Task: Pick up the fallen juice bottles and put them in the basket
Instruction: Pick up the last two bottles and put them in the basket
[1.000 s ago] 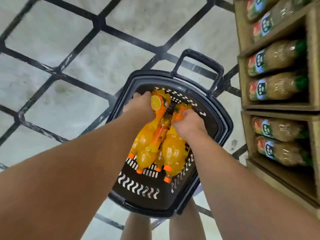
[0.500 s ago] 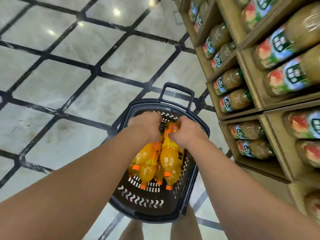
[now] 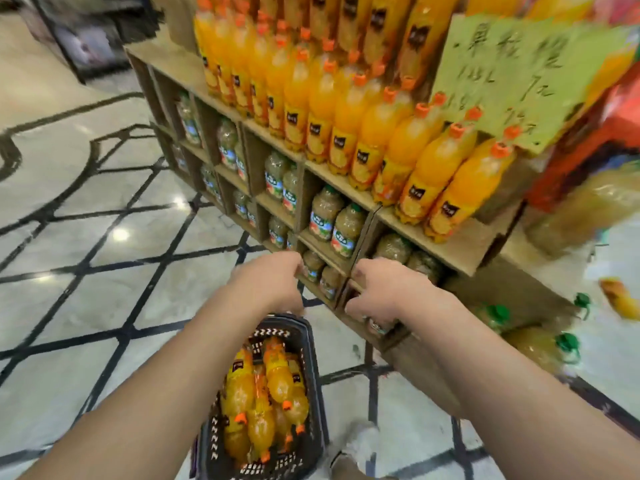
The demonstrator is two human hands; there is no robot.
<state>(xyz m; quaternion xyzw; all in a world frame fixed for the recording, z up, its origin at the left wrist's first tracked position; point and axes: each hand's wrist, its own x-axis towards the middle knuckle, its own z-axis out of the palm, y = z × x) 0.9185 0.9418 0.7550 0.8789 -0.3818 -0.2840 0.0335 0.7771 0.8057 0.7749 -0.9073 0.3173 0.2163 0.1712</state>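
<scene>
Several orange juice bottles (image 3: 266, 393) with orange caps lie packed together inside the black plastic basket (image 3: 313, 403) on the floor below my arms. My left hand (image 3: 273, 284) is raised above the basket's far rim, fingers loosely curled, holding nothing. My right hand (image 3: 382, 292) hovers level with it, in front of the lowest shelf, fingers loosely bent and empty. Both hands are apart from the bottles. At the far right a blurred orange bottle (image 3: 620, 301) lies on the floor.
A cardboard shelf unit (image 3: 460, 244) runs along the right, with upright orange juice bottles (image 3: 363, 133) on top and green-capped bottles (image 3: 332, 220) in cubbies. A green handwritten price sign (image 3: 526, 74) hangs above. Green-capped bottles (image 3: 554, 344) lie low at the right. The tiled floor (image 3: 104, 237) stretches left.
Both hands let go of the orange bottles and lifted out of the basket. The view swung up from the basket to the shelf.
</scene>
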